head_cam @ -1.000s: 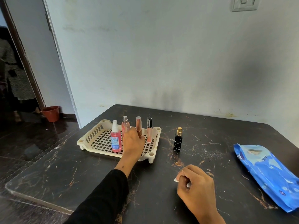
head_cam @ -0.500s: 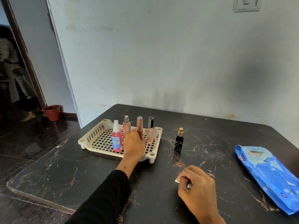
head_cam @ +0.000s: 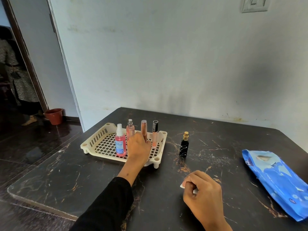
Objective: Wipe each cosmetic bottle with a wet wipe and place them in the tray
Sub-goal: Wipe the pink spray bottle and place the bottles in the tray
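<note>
A cream slotted tray (head_cam: 86, 145) sits on the dark marble table (head_cam: 66, 172). Upright in it are a pink spray bottle (head_cam: 120, 144), a pale pink mist bottle (head_cam: 130, 129), a copper tube (head_cam: 143, 128) and a black-capped lip gloss tube (head_cam: 155, 135). My left hand (head_cam: 139, 147) reaches into the tray, its fingers closed around the copper tube's lower part. A black perfume bottle (head_cam: 184, 145) with a gold cap stands on the table just right of the tray. My right hand (head_cam: 203, 192) rests near the front, closed on a small white wet wipe (head_cam: 182, 185).
A blue pack of wipes (head_cam: 275, 177) lies at the table's right edge. The wall runs close behind the table. On the left is an open doorway with a terracotta pot (head_cam: 54, 115) on the floor and a person standing beyond.
Both hands stay where they were; only the view has shifted slightly. The person in the doorway has moved.
</note>
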